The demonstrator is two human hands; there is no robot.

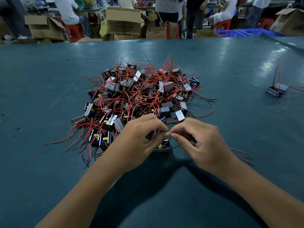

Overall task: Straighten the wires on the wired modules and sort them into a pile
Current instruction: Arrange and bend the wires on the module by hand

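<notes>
A big tangled heap of small black wired modules with red and black wires lies mid-table. In front of it one module with yellow and blue parts sits on the table under my hands. My left hand pinches that module's red wires just above it. My right hand pinches the same red wires beside the left fingertips; their ends trail out to the right. Two modules with upright wires stand apart at the far right.
The teal table stretches wide around the heap. Beyond its far edge stand cardboard boxes, red stools, blue crates and several people.
</notes>
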